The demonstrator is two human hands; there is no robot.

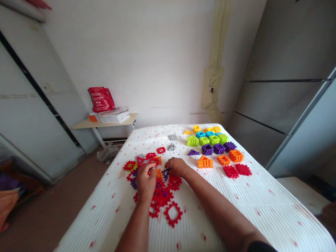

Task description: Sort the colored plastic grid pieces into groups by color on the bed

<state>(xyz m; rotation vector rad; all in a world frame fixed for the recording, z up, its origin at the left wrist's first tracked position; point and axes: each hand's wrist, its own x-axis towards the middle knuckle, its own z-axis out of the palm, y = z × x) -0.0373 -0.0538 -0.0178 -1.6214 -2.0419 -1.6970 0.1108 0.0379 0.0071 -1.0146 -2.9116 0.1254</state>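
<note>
My left hand (146,179) is over the left part of a mixed pile of toothed plastic building pieces, its fingers curled together. Whatever lies between those fingertips is too small to make out. At the pile's right edge, my right hand (177,167) has its fingers closed on a purple building piece (165,174). Red building pieces (163,197) make up most of the heap, with orange, purple, grey and yellow-green ones mixed in. Nearest me lies a red frame piece (173,214) with an open middle. Behind the pile sits a small red piece (161,150).
Stacks sorted by colour stand on the right: yellow (196,129), blue (201,135), green (192,141), purple (207,149), orange (205,162) and red (231,171). Grey pieces (172,147) lie at centre back. A side table (81,124) and a fridge (278,101) flank the covered table (105,217).
</note>
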